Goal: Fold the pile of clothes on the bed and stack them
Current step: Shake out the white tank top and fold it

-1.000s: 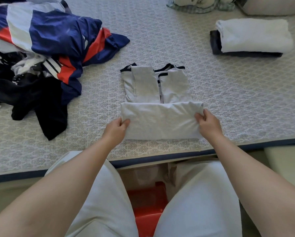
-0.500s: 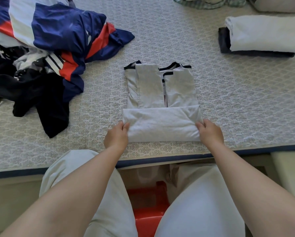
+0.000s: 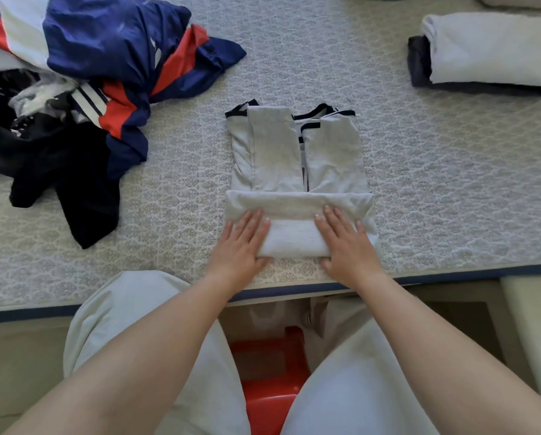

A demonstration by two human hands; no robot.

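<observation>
Nearest the bed's front edge, both hands are laid flat with straight fingers on the rolled lower hem of a grey T-shirt [image 3: 297, 171]. The left hand [image 3: 242, 243] presses the fold's left part, the right hand [image 3: 344, 243] its right part; nothing is gripped, only pressed. The two hands are placed about evenly, so neither is judged nearer to the work.

The shirt lies directly ahead of the hands, on the patterned bed cover [image 3: 451, 189], close to the near edge. Its long axis runs away from the person; the dark-trimmed collar points to the far side, the doubled hem towards the body. The next fold is judged to go forward along that axis.

Further off to the left, the unfolded pile [image 3: 84, 83] is heaped. Far right, the stack of folded clothes [image 3: 482, 54] is set well apart from the shirt.
</observation>
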